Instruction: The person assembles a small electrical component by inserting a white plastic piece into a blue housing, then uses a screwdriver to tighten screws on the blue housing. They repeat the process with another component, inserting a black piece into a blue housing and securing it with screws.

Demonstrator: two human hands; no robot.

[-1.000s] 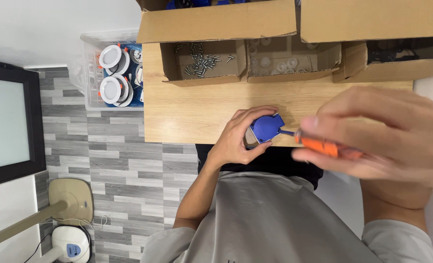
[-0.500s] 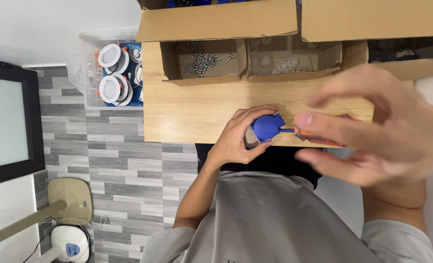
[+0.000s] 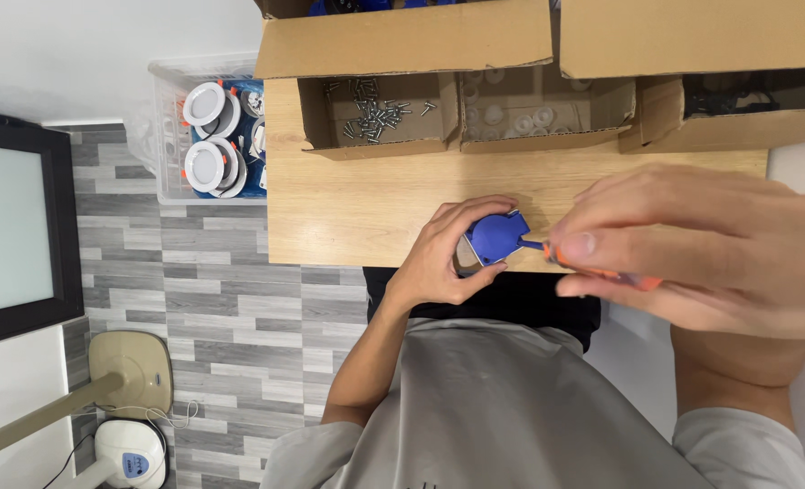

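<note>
Holding: one small blue plastic part [image 3: 495, 237], cupped in my left hand [image 3: 443, 258] at the near edge of the wooden table [image 3: 357, 199]. My right hand [image 3: 701, 249] grips an orange-handled screwdriver [image 3: 592, 267], tip at the part. Behind: open cardboard box of screws [image 3: 377, 113]; second box of white pieces [image 3: 533, 113]. Left, on floor: clear bin of round white lamps [image 3: 208, 136].

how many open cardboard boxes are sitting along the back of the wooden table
3. One box at the left holds loose screws, a middle box holds small pale parts, and a third box at the right holds dark contents. More boxes may lie beyond the top edge.
</note>
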